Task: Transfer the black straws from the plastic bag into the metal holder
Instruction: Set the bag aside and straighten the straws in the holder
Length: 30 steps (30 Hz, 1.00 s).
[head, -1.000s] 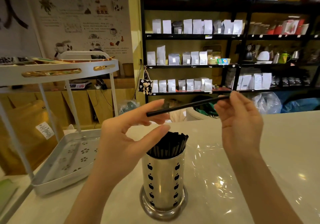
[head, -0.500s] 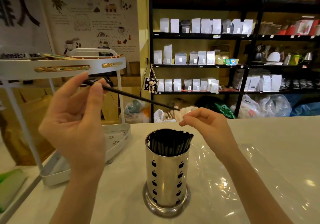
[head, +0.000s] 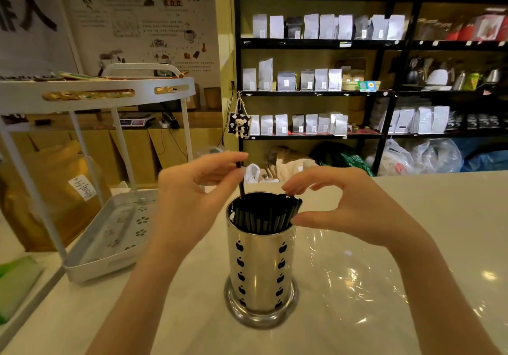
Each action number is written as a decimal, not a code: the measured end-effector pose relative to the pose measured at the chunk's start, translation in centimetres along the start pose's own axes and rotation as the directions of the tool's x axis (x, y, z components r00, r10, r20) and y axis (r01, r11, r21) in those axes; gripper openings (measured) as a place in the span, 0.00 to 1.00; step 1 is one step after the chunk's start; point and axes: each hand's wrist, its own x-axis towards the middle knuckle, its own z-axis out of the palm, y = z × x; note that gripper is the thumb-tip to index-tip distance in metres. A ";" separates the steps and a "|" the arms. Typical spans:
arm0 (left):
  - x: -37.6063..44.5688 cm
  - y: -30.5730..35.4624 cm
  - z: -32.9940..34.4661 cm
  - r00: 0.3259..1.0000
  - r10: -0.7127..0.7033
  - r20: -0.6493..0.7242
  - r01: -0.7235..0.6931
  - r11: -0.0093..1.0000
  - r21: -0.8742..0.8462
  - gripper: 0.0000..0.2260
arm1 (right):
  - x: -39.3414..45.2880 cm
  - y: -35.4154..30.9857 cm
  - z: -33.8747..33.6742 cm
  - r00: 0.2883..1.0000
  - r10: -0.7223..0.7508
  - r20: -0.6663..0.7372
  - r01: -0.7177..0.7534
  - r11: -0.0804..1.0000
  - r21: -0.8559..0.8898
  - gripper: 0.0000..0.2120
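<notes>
Lowering single straw [head: 241, 180] into metal holder [head: 260, 261]: left hand [head: 192, 203] pinches top end; half second ago held level, both hands. Right hand [head: 354, 206] now released, half-open, empty, steadying packed straws [head: 264, 214]. Flattened plastic bag [head: 357, 272] on table [head: 439, 217].

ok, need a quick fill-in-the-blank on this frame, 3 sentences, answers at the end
The left hand pinches one black straw whose lower end is inside the metal ____.
The right hand holds ____, its fingers curled over the holder rim.
The holder's wall has cutouts shaped like ____.

Answers: holder; nothing; apples
</notes>
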 end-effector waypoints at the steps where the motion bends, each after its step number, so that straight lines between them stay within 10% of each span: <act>1: -0.1 -0.1 0.3 0.998 -0.022 0.051 0.021 1.000 0.018 0.14 | 0.0 0.0 0.0 1.000 -0.010 0.000 0.010 1.000 -0.012 0.15; 8: -0.3 -0.4 0.9 0.912 -0.204 0.357 0.174 0.978 0.113 0.08 | 0.1 0.0 0.2 0.998 -0.064 -0.023 0.062 0.997 -0.049 0.14; 11: -0.4 -0.6 0.9 0.835 -0.270 0.479 0.236 0.963 0.130 0.21 | 0.2 0.1 0.3 0.996 -0.082 -0.032 0.079 0.995 -0.065 0.16; 22: -0.2 0.2 0.6 0.884 -0.195 0.425 0.174 0.981 0.088 0.13 | 0.3 0.5 0.6 0.981 -0.165 -0.099 0.162 0.986 -0.034 0.09; 30: -0.5 1.1 0.5 0.882 -0.080 0.464 0.027 0.992 0.121 0.17 | -0.3 -1.5 -0.6 0.752 -0.124 -0.647 0.400 0.867 0.298 0.08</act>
